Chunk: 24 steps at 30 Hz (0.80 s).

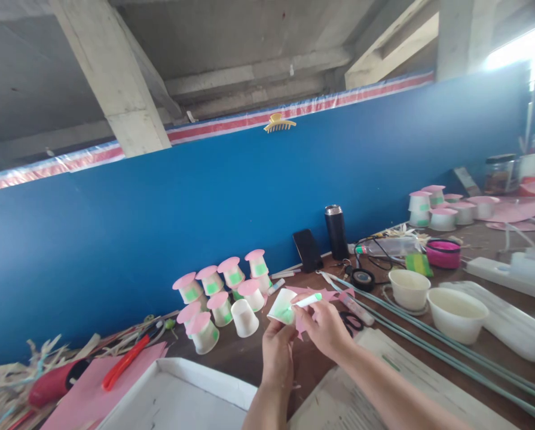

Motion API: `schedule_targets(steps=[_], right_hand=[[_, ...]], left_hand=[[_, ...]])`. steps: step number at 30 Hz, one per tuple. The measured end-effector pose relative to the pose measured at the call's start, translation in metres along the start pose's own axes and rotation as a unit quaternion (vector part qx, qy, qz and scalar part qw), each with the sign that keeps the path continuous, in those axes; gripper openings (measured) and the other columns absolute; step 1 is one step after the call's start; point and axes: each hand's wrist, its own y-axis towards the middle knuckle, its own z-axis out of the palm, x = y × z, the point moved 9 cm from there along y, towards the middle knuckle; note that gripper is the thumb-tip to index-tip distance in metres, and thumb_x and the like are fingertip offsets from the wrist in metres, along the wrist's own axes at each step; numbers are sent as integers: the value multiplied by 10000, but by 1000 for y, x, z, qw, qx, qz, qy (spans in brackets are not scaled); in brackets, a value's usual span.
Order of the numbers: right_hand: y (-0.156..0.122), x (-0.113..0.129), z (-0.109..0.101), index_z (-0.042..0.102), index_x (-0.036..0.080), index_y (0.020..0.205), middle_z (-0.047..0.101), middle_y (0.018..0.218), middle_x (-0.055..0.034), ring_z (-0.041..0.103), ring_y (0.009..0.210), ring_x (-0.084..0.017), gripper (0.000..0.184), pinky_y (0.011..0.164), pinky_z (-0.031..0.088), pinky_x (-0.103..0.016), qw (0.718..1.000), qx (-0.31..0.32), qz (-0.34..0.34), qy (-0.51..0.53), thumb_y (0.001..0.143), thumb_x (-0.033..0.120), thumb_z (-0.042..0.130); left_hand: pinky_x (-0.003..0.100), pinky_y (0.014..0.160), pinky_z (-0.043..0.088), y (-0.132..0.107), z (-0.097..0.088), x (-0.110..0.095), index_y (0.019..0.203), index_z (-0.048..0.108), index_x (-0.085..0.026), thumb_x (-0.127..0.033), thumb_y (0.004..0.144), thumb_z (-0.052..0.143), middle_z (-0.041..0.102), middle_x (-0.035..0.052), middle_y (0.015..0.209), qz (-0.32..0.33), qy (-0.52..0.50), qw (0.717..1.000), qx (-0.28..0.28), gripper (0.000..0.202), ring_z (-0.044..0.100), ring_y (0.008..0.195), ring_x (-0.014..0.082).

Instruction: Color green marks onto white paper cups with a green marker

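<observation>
A white paper cup (280,306) with a green patch on its side is tilted in my left hand (278,349), whose fingers close round its lower part. My right hand (323,328) grips a white marker (309,300) with a green end, its other end at the green patch. Left of my hands stands a plain white upturned cup (244,318). Beside it are several upturned cups (219,309) with pink paper tops and green patches, some stacked in pairs. Pink paper scraps (314,292) lie behind my right hand, close to black-handled scissors (351,322).
An open white box (204,373) sits front left, near red-handled pliers (124,363) on pink paper. Long pale-blue rods (428,340) run along the right, by two white bowls (458,313). A phone (308,249) and black flask (336,233) stand against the blue partition (204,197).
</observation>
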Motion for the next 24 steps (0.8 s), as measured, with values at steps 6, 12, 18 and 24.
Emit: schedule_targets(steps=[6, 12, 18, 24], right_hand=[[0, 10, -14, 625, 193, 893, 681, 890, -64, 601, 768, -172, 187, 766, 453, -304, 998, -60, -30, 9, 865, 313, 484], [-2, 15, -14, 621, 200, 908, 682, 874, -54, 595, 710, -155, 188, 727, 454, -285, 998, -55, -38, 10, 869, 328, 489], [-3, 9, -6, 647, 193, 790, 642, 623, -26, 594, 620, -167, 260, 624, 446, -270, 999, -29, 2, -41, 866, 370, 473], [-4, 15, 6, 672, 221, 894, 700, 806, -29, 623, 695, -161, 234, 712, 470, -273, 999, 26, -19, 1, 865, 342, 473]], left_hand=[[244, 669, 417, -2, -2, -1, 1027, 652, -170, -149, 626, 609, 664, 56, 875, 6, 22, 1000, -13, 404, 575, 761, 155], [258, 632, 422, -2, -8, -1, 901, 686, -174, -193, 591, 636, 649, 28, 709, 3, 70, 996, -55, 315, 559, 656, 153], [272, 648, 427, -3, -11, -1, 843, 682, -164, -228, 569, 659, 643, 12, 663, 9, 104, 991, -87, 283, 573, 653, 164], [268, 670, 431, -3, -15, -7, 831, 671, -163, -239, 576, 656, 657, 15, 703, 29, 104, 990, -86, 266, 582, 682, 166]])
